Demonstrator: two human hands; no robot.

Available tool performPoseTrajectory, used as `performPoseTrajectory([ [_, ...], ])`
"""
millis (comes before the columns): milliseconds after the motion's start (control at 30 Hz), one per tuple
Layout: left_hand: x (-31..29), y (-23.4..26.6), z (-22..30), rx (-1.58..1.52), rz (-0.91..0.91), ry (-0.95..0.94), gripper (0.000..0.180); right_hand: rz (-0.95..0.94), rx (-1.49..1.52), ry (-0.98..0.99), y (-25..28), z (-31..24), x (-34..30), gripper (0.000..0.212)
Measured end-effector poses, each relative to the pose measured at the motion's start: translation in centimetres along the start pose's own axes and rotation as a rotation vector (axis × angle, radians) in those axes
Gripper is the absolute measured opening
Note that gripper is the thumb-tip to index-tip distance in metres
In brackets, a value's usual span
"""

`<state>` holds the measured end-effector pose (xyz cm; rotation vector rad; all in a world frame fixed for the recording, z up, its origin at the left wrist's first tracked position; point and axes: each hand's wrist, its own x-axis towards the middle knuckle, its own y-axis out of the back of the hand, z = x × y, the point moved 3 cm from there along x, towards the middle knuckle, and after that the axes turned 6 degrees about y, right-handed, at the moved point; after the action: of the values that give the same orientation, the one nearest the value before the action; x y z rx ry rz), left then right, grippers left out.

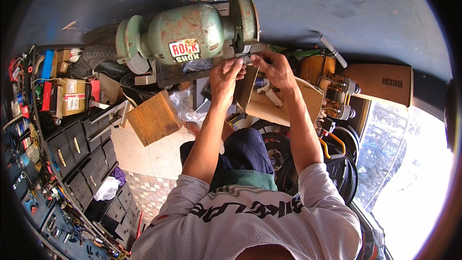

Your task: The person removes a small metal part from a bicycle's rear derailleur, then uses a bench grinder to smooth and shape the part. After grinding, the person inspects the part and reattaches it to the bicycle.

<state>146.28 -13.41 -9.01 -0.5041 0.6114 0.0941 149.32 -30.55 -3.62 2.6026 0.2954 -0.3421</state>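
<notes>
A green bench grinder (163, 26) with chipped paint stands at the far side against the wall. Just below its right wheel guard (244, 17), both my hands meet in front of me. My left hand (225, 76) is closed, thumb and fingers pinching a small grey metal piece (247, 59). From the other side my right hand (275, 69) pinches the same piece between thumb and forefinger. Its exact kind is too small to make out, and my fingers hide part of it. Whether it touches the grinder's wheel or rest I cannot tell.
An open cardboard box (303, 98) with bottles sits under my right forearm. A wooden block (155, 118) lies left of my legs. Bicycle wheels (344, 168) stand at right. Drawers (79, 151) and a tool-laden bench (53, 226) line the left side.
</notes>
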Motion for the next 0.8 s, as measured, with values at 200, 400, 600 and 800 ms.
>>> performPoseTrajectory([
  [200,-6.9,1.4,2.9,-0.042,-0.17,0.081,0.025,0.106,-0.048,0.322,-0.6,-4.1,-6.7,0.044],
  [400,-16.5,3.1,10.2,-0.093,-0.332,-0.106,0.018,0.118,-0.129,0.61,-1.2,-14.4,-13.3,0.054],
  [600,-22.8,5.6,15.9,-0.001,-0.362,-0.238,0.018,0.18,-0.175,0.786,-3.4,-21.6,-16.9,0.056],
  [800,-27.6,8.7,19.4,0.038,-0.382,-0.354,0.02,0.28,-0.228,0.901,-6.7,-26.9,-20.4,0.057],
])
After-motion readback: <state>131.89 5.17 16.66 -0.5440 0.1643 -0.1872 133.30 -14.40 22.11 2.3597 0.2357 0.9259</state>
